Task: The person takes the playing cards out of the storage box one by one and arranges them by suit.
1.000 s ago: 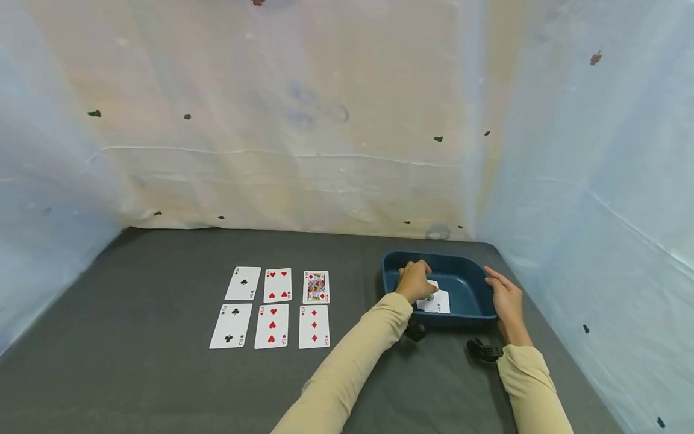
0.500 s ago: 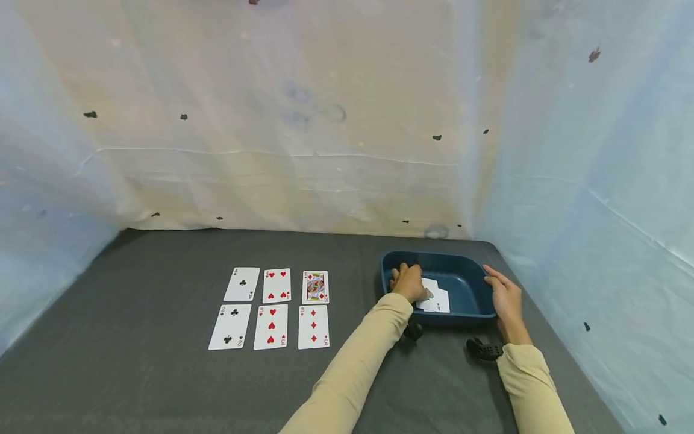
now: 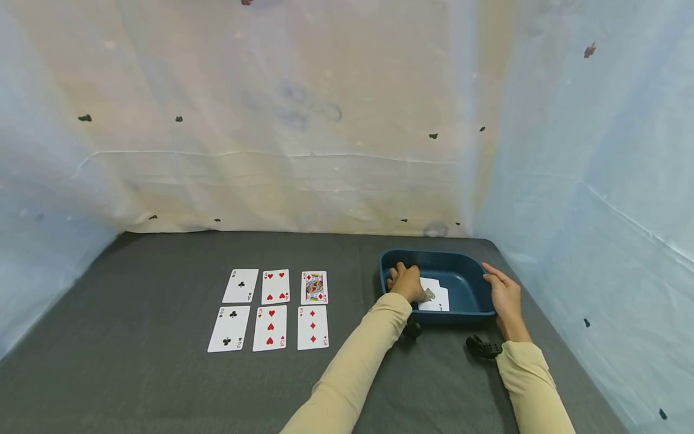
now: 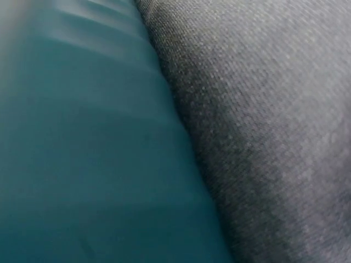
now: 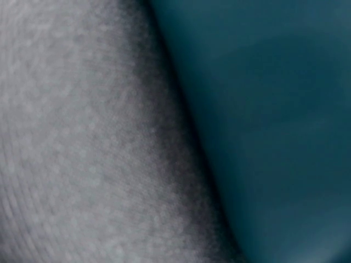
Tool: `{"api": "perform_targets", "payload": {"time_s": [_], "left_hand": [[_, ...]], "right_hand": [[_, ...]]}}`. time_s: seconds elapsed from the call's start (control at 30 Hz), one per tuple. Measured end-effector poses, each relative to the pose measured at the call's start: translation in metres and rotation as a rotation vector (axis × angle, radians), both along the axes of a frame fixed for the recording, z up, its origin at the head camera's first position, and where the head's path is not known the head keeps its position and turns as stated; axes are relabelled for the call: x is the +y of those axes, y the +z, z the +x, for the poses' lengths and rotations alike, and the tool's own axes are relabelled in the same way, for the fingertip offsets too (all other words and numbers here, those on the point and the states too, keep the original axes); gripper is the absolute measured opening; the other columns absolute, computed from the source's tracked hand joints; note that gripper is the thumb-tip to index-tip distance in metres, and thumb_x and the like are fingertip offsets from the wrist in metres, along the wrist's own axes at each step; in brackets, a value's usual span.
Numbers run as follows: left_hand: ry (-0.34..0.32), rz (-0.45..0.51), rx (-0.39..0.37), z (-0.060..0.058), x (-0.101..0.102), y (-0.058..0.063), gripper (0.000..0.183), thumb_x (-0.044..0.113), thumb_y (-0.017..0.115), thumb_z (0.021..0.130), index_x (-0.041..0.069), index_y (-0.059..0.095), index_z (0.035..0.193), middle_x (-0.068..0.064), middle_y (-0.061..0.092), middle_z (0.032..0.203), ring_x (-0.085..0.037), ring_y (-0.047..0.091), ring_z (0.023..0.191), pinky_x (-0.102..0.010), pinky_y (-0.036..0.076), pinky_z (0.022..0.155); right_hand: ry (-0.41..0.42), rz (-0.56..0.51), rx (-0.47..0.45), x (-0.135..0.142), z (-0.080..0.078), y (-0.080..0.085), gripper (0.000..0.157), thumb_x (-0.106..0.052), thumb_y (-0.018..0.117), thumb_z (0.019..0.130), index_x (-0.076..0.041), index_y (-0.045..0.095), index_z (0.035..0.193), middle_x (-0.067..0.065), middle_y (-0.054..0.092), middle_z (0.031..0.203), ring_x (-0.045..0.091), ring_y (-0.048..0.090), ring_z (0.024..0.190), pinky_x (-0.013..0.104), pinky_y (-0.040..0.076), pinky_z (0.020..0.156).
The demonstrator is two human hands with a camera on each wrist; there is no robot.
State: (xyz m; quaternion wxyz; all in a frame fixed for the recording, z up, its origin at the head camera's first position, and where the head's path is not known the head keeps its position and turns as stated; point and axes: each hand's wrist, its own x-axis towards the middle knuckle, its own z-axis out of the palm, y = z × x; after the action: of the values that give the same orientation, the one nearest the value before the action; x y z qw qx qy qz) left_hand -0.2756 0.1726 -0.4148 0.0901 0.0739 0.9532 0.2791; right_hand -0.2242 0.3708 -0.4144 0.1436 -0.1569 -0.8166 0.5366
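Note:
A dark blue tray stands on the grey cloth in the head view. White playing cards lie overlapped in its left half. My left hand reaches down inside, its thumb at the cards' left edge and its bent fingers spread toward the tray's left wall. Its palm hides part of the cards; I cannot tell whether it pinches one. At the right rim, my right hand grips the tray with thumb and forefinger, other fingers hidden. Both wrist views show only the tray's wall beside the cloth.
Left of the tray lie two rows of face-up cards: ace of clubs, four of hearts, king of diamonds, then two of clubs, three of hearts, three of diamonds. Sheeting walls border the table.
My left hand has shifted left inside the tray, off the middle of the cards, uncovering more of them. My right hand stays at the right rim.

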Motion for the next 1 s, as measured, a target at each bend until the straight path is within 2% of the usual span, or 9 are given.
{"api": "perform_targets", "payload": {"time_s": [0.3, 0.43, 0.6, 0.83, 1.0], "left_hand": [[-0.029, 0.043, 0.013, 0.0019, 0.0007, 0.0020, 0.059, 0.024, 0.093, 0.065, 0.012, 0.056, 0.110, -0.010, 0.051, 0.111, -0.028, 0.042, 0.104, -0.040, 0.039, 0.085], [-0.046, 0.102, 0.028, 0.0015, -0.0009, 0.0029, 0.057, 0.019, 0.092, 0.066, 0.013, 0.055, 0.108, -0.007, 0.055, 0.102, -0.024, 0.048, 0.097, -0.038, 0.042, 0.080], [-0.089, 0.214, 0.088, -0.0018, -0.0019, -0.0010, 0.049, 0.009, 0.089, 0.069, 0.011, 0.055, 0.105, -0.006, 0.059, 0.095, -0.018, 0.056, 0.093, -0.031, 0.048, 0.076], [-0.119, 0.290, 0.108, -0.0011, -0.0020, -0.0015, 0.042, 0.004, 0.085, 0.074, 0.009, 0.059, 0.108, -0.006, 0.064, 0.105, -0.018, 0.055, 0.102, -0.028, 0.046, 0.082], [-0.122, 0.347, 0.075, 0.0026, -0.0027, 0.0060, 0.039, 0.003, 0.080, 0.079, 0.009, 0.061, 0.112, -0.007, 0.064, 0.109, -0.016, 0.054, 0.099, -0.027, 0.048, 0.075]], "right_hand": [[0.000, -0.004, 0.000, 0.0006, 0.0006, -0.0001, 0.043, -0.024, 0.040, 0.104, -0.007, 0.046, 0.144, 0.017, 0.039, 0.148, 0.033, 0.028, 0.139, 0.051, 0.023, 0.110], [0.000, -0.014, 0.002, -0.0002, 0.0002, -0.0006, 0.044, -0.024, 0.040, 0.104, -0.006, 0.046, 0.144, 0.017, 0.039, 0.148, 0.033, 0.028, 0.139, 0.051, 0.023, 0.110], [-0.005, -0.015, 0.012, -0.0012, 0.0004, -0.0008, 0.043, -0.022, 0.041, 0.104, -0.005, 0.047, 0.143, 0.016, 0.037, 0.149, 0.033, 0.027, 0.139, 0.051, 0.023, 0.110], [0.002, -0.017, 0.003, -0.0015, 0.0014, 0.0007, 0.044, -0.023, 0.040, 0.104, -0.005, 0.046, 0.144, 0.017, 0.036, 0.150, 0.034, 0.027, 0.139, 0.052, 0.023, 0.110], [0.013, -0.005, -0.004, -0.0011, 0.0021, 0.0016, 0.044, -0.025, 0.039, 0.105, -0.006, 0.045, 0.144, 0.018, 0.036, 0.150, 0.035, 0.026, 0.139, 0.053, 0.022, 0.110]]}}
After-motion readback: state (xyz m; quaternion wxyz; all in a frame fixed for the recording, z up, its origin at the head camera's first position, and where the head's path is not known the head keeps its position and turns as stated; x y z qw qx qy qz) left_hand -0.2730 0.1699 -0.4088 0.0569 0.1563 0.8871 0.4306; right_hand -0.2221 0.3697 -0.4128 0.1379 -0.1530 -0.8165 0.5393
